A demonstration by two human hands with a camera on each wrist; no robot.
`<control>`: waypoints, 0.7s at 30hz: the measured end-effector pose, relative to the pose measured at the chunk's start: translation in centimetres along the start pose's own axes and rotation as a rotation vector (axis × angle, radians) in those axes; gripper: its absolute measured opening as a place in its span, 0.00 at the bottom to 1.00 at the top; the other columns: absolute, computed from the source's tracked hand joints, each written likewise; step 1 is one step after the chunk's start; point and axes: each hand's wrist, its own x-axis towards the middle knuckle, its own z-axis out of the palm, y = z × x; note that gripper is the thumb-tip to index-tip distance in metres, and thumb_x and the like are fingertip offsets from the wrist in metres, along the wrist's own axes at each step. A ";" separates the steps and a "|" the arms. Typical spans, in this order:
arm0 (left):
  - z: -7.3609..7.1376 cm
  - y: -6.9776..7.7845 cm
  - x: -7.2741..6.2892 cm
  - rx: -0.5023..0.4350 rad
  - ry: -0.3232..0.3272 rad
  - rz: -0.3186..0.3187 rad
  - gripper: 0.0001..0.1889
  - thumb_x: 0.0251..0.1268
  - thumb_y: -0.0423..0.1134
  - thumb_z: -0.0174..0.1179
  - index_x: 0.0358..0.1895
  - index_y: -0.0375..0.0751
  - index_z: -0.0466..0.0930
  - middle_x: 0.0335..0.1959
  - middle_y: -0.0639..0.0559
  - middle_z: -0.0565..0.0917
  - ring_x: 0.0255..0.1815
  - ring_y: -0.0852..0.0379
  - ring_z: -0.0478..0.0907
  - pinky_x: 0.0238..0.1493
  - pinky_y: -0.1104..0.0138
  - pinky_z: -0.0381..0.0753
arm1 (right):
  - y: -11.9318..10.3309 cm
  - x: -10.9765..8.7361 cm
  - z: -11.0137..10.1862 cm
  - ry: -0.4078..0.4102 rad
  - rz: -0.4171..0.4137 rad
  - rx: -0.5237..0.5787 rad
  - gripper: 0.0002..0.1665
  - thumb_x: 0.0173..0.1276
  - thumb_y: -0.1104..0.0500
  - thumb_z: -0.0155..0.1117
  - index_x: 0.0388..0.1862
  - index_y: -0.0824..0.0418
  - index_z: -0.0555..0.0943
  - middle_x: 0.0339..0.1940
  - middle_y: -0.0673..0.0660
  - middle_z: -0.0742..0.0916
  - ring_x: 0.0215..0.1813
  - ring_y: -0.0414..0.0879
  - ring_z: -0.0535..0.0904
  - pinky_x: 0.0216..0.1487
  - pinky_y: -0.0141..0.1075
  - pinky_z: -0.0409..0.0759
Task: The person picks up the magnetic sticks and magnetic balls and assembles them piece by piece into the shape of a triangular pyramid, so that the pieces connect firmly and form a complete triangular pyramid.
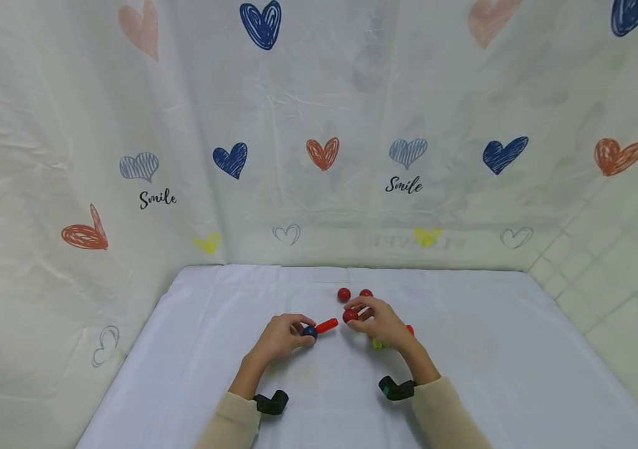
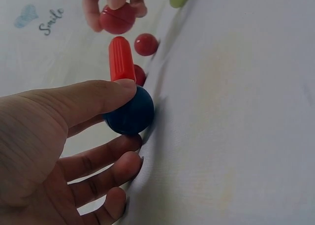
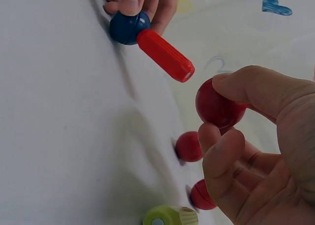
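Observation:
My left hand (image 1: pixel 283 338) pinches a blue ball (image 3: pixel 123 29) between thumb and fingers. Joined to that ball is a ridged red rod (image 3: pixel 165 56), which points toward the other hand. Between the thumb and fingertips of my right hand (image 1: pixel 381 323) is a red ball (image 3: pixel 216 106). A small gap shows between the rod's free end and this red ball in the right wrist view. Both hands are over the middle of the table, facing each other.
Two more red balls (image 1: pixel 343 295) (image 1: pixel 366 292) lie just beyond the right hand. A yellow-green piece (image 1: pixel 378 343) and a red piece (image 1: pixel 410 328) are partly hidden by the right hand and forearm. White cloth (image 1: pixel 453 386) covers the table; a heart-printed curtain (image 1: pixel 363 206) hangs behind.

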 end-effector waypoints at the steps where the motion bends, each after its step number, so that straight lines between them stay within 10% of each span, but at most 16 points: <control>1: 0.0 0.0 0.0 0.002 0.000 0.001 0.14 0.61 0.45 0.74 0.50 0.57 0.88 0.38 0.55 0.83 0.38 0.54 0.76 0.39 0.63 0.76 | 0.0 0.0 0.1 -0.001 0.006 -0.002 0.21 0.66 0.57 0.74 0.58 0.57 0.83 0.50 0.56 0.85 0.48 0.50 0.80 0.34 0.37 0.84; 21: 0.1 0.3 -0.1 0.003 -0.004 -0.001 0.15 0.61 0.44 0.74 0.51 0.55 0.88 0.37 0.54 0.83 0.38 0.54 0.75 0.39 0.63 0.76 | -0.5 -0.1 1.4 -0.010 0.044 -0.048 0.21 0.66 0.58 0.74 0.57 0.52 0.83 0.50 0.53 0.85 0.48 0.49 0.80 0.35 0.38 0.84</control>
